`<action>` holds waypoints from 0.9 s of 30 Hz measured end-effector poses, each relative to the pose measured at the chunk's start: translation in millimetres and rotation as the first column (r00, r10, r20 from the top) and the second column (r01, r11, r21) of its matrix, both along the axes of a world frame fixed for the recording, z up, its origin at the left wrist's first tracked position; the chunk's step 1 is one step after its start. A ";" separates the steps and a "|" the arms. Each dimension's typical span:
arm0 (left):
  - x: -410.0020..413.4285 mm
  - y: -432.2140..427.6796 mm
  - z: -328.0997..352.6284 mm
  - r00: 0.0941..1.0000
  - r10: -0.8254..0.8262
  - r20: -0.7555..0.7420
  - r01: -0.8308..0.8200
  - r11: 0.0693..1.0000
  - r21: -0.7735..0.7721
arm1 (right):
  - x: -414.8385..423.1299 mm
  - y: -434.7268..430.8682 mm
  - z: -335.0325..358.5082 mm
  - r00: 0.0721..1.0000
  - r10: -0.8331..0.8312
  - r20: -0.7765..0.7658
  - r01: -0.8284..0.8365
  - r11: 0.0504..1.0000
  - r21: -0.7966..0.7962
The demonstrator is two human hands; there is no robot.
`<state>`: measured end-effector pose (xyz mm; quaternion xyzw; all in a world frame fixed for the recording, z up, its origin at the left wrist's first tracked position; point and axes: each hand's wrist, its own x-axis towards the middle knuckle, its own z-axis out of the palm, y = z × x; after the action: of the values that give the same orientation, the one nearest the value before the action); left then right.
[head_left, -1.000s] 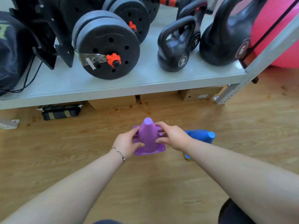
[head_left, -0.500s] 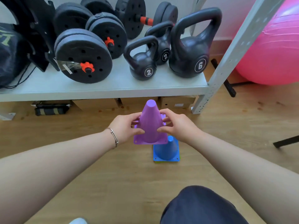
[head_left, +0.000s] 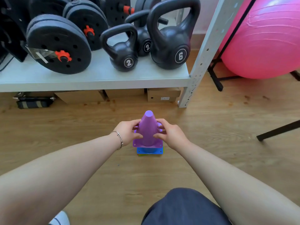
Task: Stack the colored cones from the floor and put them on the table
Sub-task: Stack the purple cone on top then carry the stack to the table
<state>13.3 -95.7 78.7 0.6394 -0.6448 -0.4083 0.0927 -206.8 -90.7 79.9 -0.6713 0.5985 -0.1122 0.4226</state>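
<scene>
Purple cone [head_left: 147,129]: one, upright, topmost of the pile on the wooden floor [head_left: 211,127], its square base just above the blue one.
Blue cone [head_left: 150,150]: one, only the base showing under the purple.
Lower cones: thin green edge [head_left: 163,151] at the right of the blue base, a sliver of another colour beneath; count below blue unclear.
Left hand [head_left: 128,133]: curled onto the purple cone's left side, thumb in front, fingers behind; bracelet [head_left: 119,139] on the wrist.
Right hand [head_left: 170,135]: curled onto the cone's right side in the same way, thumb pressed to the front.
Shelf [head_left: 100,78]: one grey board, low, beyond the cones.
Kettlebells: three, two marked 2 [head_left: 124,51], one marked 6 [head_left: 170,43].
Dumbbells [head_left: 60,44]: black plates with orange collars; three collars showing.
Boxes [head_left: 163,95]: three cardboard ones under the shelf.
Ball [head_left: 266,39]: one, pink, at the right.
</scene>
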 end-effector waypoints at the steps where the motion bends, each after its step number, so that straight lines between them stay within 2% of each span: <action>1: -0.3 1.4 -8.7 1.000 0.003 0.003 -0.003 1.000 0.012 | -0.6 1.6 -8.2 1.000 0.001 0.000 -0.001 1.000 0.005; 10: -11.5 15.2 -59.2 1.000 0.022 0.013 -0.022 0.999 0.030 | -8.9 9.4 -59.6 1.000 -0.002 -0.010 0.002 0.998 0.058; 18: -12.5 13.7 -75.8 0.998 0.013 0.057 -0.017 0.997 0.073 | -3.7 4.6 -76.4 0.998 0.050 -0.048 -0.045 0.995 0.094; 27: -13.2 9.5 -86.6 0.996 0.038 0.076 -0.046 0.992 0.117 | -5.2 0.8 -90.7 0.999 0.037 -0.015 -0.035 0.995 0.092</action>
<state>0.1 -86.2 -7.9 0.6718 -0.6087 -0.4202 0.0393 -212.1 -89.9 -10.8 -0.6628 0.5943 -0.0714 0.4498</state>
